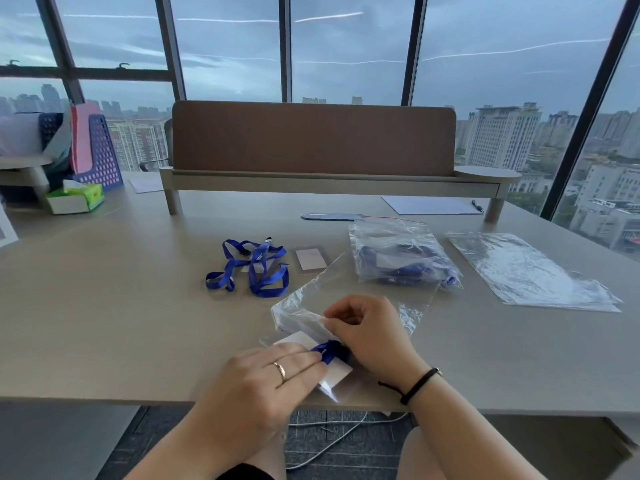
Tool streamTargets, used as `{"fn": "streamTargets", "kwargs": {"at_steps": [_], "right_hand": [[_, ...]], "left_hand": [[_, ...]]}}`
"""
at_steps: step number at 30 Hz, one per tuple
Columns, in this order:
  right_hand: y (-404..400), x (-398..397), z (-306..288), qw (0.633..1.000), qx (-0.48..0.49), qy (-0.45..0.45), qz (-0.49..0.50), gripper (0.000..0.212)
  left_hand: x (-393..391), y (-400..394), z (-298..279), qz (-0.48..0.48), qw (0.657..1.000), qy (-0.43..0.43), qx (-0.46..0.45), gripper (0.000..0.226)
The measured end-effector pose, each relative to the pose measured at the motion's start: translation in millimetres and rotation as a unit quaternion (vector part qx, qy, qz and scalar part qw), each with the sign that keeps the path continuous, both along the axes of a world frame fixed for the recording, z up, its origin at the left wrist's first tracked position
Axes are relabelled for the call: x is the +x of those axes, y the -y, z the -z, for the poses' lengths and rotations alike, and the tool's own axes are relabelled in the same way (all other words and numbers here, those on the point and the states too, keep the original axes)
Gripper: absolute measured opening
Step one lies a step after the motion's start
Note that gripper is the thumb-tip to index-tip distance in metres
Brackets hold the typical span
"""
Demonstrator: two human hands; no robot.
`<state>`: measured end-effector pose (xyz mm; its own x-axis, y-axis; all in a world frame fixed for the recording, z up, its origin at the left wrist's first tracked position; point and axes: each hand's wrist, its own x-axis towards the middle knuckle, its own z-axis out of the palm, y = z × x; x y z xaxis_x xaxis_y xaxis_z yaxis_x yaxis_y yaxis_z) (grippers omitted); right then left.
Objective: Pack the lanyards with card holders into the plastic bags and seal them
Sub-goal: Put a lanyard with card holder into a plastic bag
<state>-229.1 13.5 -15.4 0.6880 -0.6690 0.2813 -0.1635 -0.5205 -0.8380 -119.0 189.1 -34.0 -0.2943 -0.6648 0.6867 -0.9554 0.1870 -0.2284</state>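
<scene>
Near the table's front edge, my left hand [266,375] presses a bunched blue lanyard [330,349] and its white card holder [334,374] at the mouth of a clear plastic bag [346,289]. My right hand [367,329] pinches the bag's open edge just above the lanyard. Farther back lie loose blue lanyards [252,268] and a separate card holder [309,259]. A filled bag [398,254] with blue lanyards inside rests at the right.
A stack of flat empty bags [530,271] lies at the far right. A wooden desk shelf [329,181], white paper [429,205] with a pen [477,206], a tissue box [76,199] and a purple file rack [100,154] line the back.
</scene>
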Motion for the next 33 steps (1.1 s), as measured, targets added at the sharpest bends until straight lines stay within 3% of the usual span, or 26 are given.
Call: {"fn": "streamTargets", "kwargs": {"at_steps": [9,16,20,24,27,29,30,33], "right_hand": [[-9.9,-8.6,-20.8,0.998,-0.064,-0.003,0.004,0.010],[-18.0,-16.9,-35.1,0.998,-0.023,0.031,-0.042,0.008],[-30.3,-26.5,-36.1,0.996,-0.047,0.050,-0.059,0.010],[-39.2,-34.8,-30.0,0.990,-0.112,0.069,-0.056,0.020],[-40.7,-39.5,-25.1,0.987,-0.136,0.082,-0.038,0.024],[-40.2,-42.1,-23.2,0.986,-0.130,0.098,-0.031,0.026],[-39.5,-43.1,-22.5,0.986,-0.126,0.105,-0.029,0.026],[-40.4,-46.0,-19.7,0.985,-0.124,0.115,-0.036,0.026]], "left_hand": [[-12.5,3.2,0.1,-0.011,0.999,0.027,-0.017,0.026],[-16.2,14.3,-13.4,-0.048,0.999,0.014,0.015,0.050],[-12.1,29.9,-24.3,-0.115,0.990,0.020,0.078,0.020],[-19.5,45.4,-32.9,-0.195,0.954,0.027,0.224,0.027],[-24.5,55.6,-35.9,-0.231,0.945,0.010,0.234,0.029],[-30.6,59.6,-44.6,-0.225,0.931,-0.007,0.287,0.020],[-30.5,66.4,-45.2,-0.235,0.917,-0.032,0.322,0.017],[-13.9,86.8,-24.6,-0.286,0.853,-0.047,0.434,0.037]]}}
